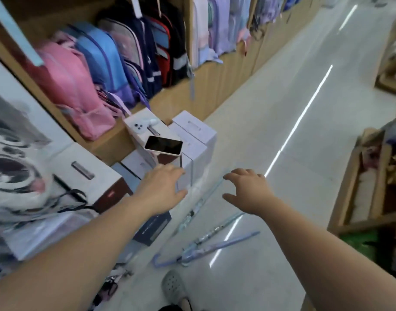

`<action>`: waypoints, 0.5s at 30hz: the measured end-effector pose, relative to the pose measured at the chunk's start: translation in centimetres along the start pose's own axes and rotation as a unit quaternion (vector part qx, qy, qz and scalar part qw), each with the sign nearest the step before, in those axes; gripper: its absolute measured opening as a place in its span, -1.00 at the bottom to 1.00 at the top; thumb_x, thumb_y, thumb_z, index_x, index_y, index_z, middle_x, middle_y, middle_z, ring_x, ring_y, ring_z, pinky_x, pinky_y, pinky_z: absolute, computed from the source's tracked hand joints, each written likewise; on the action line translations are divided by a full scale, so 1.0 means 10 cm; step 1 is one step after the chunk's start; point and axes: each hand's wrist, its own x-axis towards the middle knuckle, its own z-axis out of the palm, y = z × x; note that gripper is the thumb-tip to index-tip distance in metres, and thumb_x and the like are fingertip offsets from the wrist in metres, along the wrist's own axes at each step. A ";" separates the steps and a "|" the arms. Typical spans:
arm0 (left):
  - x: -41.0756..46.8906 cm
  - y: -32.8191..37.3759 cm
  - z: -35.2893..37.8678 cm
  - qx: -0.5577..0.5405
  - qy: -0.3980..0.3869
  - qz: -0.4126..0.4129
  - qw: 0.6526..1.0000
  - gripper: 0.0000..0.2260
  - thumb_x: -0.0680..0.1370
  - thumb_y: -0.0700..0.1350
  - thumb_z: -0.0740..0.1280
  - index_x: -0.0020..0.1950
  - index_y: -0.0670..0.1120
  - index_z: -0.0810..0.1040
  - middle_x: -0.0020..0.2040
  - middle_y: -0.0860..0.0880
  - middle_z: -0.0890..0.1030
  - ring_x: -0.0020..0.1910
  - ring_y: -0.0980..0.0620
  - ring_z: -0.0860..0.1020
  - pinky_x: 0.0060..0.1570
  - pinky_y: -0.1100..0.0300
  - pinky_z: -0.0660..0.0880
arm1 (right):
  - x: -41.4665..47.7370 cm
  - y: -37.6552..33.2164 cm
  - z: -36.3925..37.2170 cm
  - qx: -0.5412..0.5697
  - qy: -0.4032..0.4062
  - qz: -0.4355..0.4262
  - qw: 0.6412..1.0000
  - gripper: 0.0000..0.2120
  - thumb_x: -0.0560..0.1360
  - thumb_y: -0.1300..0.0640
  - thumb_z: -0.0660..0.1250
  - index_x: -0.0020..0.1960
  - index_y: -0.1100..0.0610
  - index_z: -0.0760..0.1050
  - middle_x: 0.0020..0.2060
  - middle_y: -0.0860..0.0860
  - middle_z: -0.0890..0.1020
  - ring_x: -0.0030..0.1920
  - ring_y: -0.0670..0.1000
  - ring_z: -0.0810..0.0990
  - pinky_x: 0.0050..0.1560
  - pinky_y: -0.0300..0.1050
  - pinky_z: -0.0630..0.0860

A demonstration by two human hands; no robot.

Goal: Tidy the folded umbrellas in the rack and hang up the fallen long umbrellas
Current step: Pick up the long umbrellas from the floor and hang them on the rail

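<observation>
Shop aisle, view blurred. Both arms reach down and forward. Left hand (pixel 163 187) open, fingers spread, over the white boxes (pixel 192 140); right hand (pixel 248 189) open, fingers curled, empty. Several fallen long umbrellas (pixel 215 245) lie on the pale floor (pixel 305 153) below the hands, pale blue, one hooked handle (pixel 157 261) nearest the shoe (pixel 173 288). Rack not in view. Judgement: reach lower, take one umbrella mid-shaft or by the hook, lift it clear of its neighbours before gathering more

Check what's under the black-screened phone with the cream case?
The black-screened phone with the cream case lies on stacked white cardboard boxes, overhanging one edge. The surface directly beneath it is hidden.
</observation>
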 end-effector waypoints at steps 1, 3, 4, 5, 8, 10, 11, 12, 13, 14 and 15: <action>0.13 -0.01 0.18 -0.002 -0.019 0.004 1.000 -0.45 0.57 0.19 0.29 0.52 0.03 0.34 0.45 -0.02 0.42 0.39 -0.11 0.37 0.34 0.00 0.36 | 0.06 0.10 0.15 0.001 -0.016 0.016 1.000 -0.41 0.52 -0.26 0.29 0.50 -0.13 0.31 0.46 -0.06 0.40 0.43 0.10 0.35 0.37 0.06 0.30; 0.37 -0.05 0.55 -0.008 -0.052 0.003 0.999 -0.45 0.57 0.21 0.28 0.52 0.05 0.34 0.45 -0.01 0.41 0.40 -0.11 0.37 0.33 0.03 0.35 | 0.20 0.30 0.45 0.003 -0.044 0.039 0.998 -0.41 0.51 -0.26 0.30 0.50 -0.14 0.32 0.45 -0.07 0.41 0.43 0.09 0.36 0.38 0.06 0.29; 0.48 -0.08 0.73 -0.011 -0.070 0.000 0.997 -0.45 0.57 0.21 0.28 0.52 0.05 0.33 0.45 -0.01 0.42 0.40 -0.11 0.37 0.32 0.03 0.35 | 0.29 0.39 0.60 0.004 -0.058 0.046 0.997 -0.41 0.51 -0.25 0.30 0.49 -0.15 0.32 0.44 -0.08 0.41 0.43 0.09 0.36 0.38 0.06 0.29; 0.59 -0.10 0.91 -0.013 -0.087 -0.006 0.996 -0.45 0.57 0.21 0.28 0.52 0.05 0.33 0.45 -0.01 0.42 0.40 -0.10 0.37 0.32 0.02 0.35 | 0.38 0.49 0.75 0.006 -0.072 0.050 0.996 -0.42 0.51 -0.25 0.29 0.49 -0.15 0.33 0.44 -0.09 0.41 0.43 0.08 0.36 0.38 0.05 0.29; 0.86 -0.17 1.48 -0.024 -0.136 -0.036 0.990 -0.47 0.57 0.19 0.27 0.51 0.06 0.33 0.43 0.00 0.44 0.39 -0.10 0.38 0.32 0.01 0.38 | 0.67 0.75 1.28 0.020 -0.108 0.045 0.993 -0.44 0.52 -0.23 0.28 0.48 -0.15 0.33 0.44 -0.09 0.41 0.44 0.07 0.35 0.38 0.04 0.29; 1.02 -0.21 1.91 -0.038 -0.165 -0.062 0.984 -0.48 0.57 0.18 0.27 0.51 0.06 0.33 0.43 0.00 0.44 0.39 -0.09 0.37 0.31 0.03 0.39 | 0.89 0.90 1.68 0.026 -0.135 0.034 0.990 -0.45 0.53 -0.22 0.27 0.49 -0.14 0.33 0.45 -0.08 0.40 0.45 0.07 0.33 0.38 0.04 0.28; 1.11 -0.24 2.14 -0.044 -0.175 -0.074 0.981 -0.47 0.58 0.19 0.27 0.51 0.07 0.32 0.43 0.00 0.43 0.39 -0.08 0.38 0.31 0.03 0.39 | 1.01 0.97 1.90 0.028 -0.147 0.027 0.988 -0.45 0.53 -0.22 0.26 0.49 -0.14 0.32 0.45 -0.08 0.40 0.45 0.07 0.33 0.38 0.04 0.28; 1.20 -0.27 2.39 -0.048 -0.184 -0.084 0.978 -0.46 0.58 0.19 0.27 0.52 0.07 0.30 0.45 0.00 0.42 0.39 -0.07 0.38 0.31 0.04 0.39 | 1.13 1.05 2.14 0.031 -0.157 0.020 0.987 -0.45 0.53 -0.22 0.26 0.49 -0.14 0.32 0.45 -0.08 0.40 0.45 0.07 0.33 0.38 0.04 0.28; 1.29 -0.30 2.64 -0.051 -0.193 -0.093 0.975 -0.45 0.58 0.19 0.27 0.53 0.07 0.30 0.45 0.00 0.41 0.40 -0.07 0.38 0.32 0.04 0.39 | 1.26 1.11 2.38 0.035 -0.167 0.013 0.985 -0.45 0.54 -0.21 0.26 0.49 -0.13 0.32 0.45 -0.07 0.40 0.45 0.07 0.33 0.38 0.05 0.28; 1.39 -0.34 2.91 -0.052 -0.201 -0.101 0.973 -0.45 0.58 0.19 0.28 0.53 0.07 0.30 0.45 0.00 0.41 0.40 -0.07 0.38 0.33 0.03 0.39 | 1.40 1.18 2.64 0.038 -0.176 0.004 0.984 -0.46 0.54 -0.21 0.26 0.49 -0.13 0.32 0.44 -0.07 0.40 0.45 0.07 0.34 0.38 0.05 0.28; 1.47 -0.38 3.19 -0.052 -0.209 -0.110 0.970 -0.45 0.58 0.19 0.28 0.53 0.06 0.30 0.45 0.00 0.42 0.40 -0.07 0.38 0.34 0.02 0.39 | 1.54 1.24 2.91 0.040 -0.186 -0.004 0.982 -0.47 0.54 -0.21 0.26 0.49 -0.13 0.33 0.44 -0.07 0.41 0.44 0.07 0.34 0.38 0.04 0.28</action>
